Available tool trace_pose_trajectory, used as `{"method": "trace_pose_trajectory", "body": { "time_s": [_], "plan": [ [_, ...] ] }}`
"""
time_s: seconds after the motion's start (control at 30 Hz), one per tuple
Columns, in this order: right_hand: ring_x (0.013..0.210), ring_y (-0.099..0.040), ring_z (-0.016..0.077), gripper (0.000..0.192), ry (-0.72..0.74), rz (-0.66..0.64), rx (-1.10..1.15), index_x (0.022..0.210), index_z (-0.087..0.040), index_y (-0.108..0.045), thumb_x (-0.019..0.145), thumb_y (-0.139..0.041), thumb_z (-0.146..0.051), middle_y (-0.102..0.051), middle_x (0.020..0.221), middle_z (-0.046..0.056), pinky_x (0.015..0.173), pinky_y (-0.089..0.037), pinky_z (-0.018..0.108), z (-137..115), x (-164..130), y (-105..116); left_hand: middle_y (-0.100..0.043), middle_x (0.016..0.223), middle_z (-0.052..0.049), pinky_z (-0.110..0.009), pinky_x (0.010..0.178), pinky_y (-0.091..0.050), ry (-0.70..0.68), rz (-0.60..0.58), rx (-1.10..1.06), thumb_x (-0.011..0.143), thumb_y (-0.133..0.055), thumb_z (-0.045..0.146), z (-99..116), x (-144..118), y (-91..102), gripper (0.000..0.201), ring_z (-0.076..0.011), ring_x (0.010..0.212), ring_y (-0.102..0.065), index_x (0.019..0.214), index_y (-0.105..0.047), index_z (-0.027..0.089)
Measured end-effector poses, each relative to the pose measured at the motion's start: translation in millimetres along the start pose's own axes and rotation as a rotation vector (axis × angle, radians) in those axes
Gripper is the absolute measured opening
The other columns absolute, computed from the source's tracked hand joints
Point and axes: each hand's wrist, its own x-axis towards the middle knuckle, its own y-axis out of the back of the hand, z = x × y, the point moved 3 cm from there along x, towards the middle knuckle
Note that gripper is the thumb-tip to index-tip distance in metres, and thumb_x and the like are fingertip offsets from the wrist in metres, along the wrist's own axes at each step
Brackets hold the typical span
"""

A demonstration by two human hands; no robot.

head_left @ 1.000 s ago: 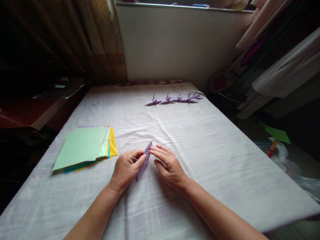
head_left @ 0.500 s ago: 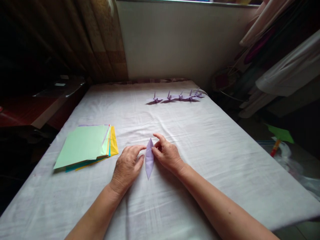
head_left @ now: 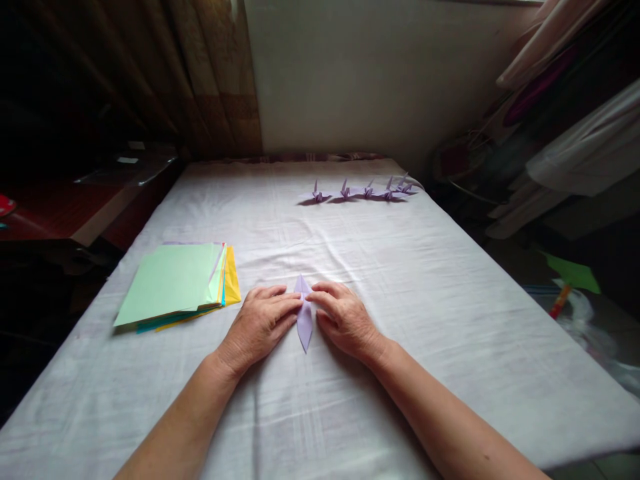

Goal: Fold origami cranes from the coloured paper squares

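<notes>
A folded strip of lilac origami paper (head_left: 305,323), pointed at both ends, lies flat on the white cloth between my hands. A crease runs along its upper part. My left hand (head_left: 263,321) rests at its left side, fingers stretched out and fingertips on the paper's edge. From the other side, my right hand (head_left: 346,317) lays a bent index fingertip on the paper, its thumb apart and lower down. Neither hand lifts the paper. Left of my left hand sits a stack of coloured paper sheets (head_left: 170,280), pale green on top.
Several lilac paper cranes (head_left: 345,192) stand in a row near the table's far right. The white cloth (head_left: 400,280) has small wrinkles. A dark red surface (head_left: 45,207) adjoins at left. Clothes (head_left: 585,147) hang at right, above plastic bags (head_left: 595,333).
My left fingers have moved right onto the paper. My right index finger has come down from its raised pose. The camera view has shifted slightly.
</notes>
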Motion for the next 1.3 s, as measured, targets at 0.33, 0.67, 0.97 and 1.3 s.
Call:
{"method": "trace_pose_trajectory", "body": {
  "time_s": [0.33,0.67,0.97,1.3],
  "plan": [
    [0.096,-0.06,0.0205,0.014,0.088,0.034,-0.086,0.096,-0.026,-0.073,0.09,-0.06,-0.025,-0.067,0.106,0.008,0.083,-0.047,0.034,-3,-3,2,-0.069,0.124,0.002,-0.046,0.101,-0.039,0.016,-0.081,-0.048,0.088,-0.06,0.024,-1,-1,2.4,0.032,-0.0266,0.122,-0.055,0.118,-0.067,0.032],
    [0.094,-0.061,0.0204,0.013,-0.116,0.035,0.018,0.089,-0.022,-0.068,0.091,-0.056,-0.023,-0.069,0.101,0.005,0.086,-0.044,0.035,-5,3,-6,-0.073,0.1,-0.001,-0.039,0.091,-0.042,0.188,0.129,-0.114,0.087,-0.062,0.024,4,13,-5.9,0.01,-0.0205,0.099,-0.062,0.086,-0.071,0.025],
    [0.092,-0.059,0.0218,0.009,-0.202,0.049,-0.003,0.083,-0.021,-0.065,0.087,-0.058,-0.02,-0.068,0.094,0.006,0.085,-0.045,0.035,-6,7,-7,-0.07,0.103,-0.002,-0.04,0.09,-0.04,0.288,0.125,-0.047,0.087,-0.06,0.025,8,17,-10.3,0.005,-0.0237,0.101,-0.058,0.086,-0.065,0.023],
    [0.102,-0.059,0.0214,0.034,-0.094,0.092,-0.061,0.116,-0.023,-0.063,0.089,-0.046,-0.012,-0.066,0.113,0.008,0.088,-0.046,0.035,-11,-5,-3,-0.069,0.097,-0.002,-0.038,0.087,-0.041,0.303,0.144,-0.011,0.087,-0.06,0.024,10,18,-10.6,0.005,-0.0234,0.098,-0.058,0.083,-0.062,0.023]
  ]
}}
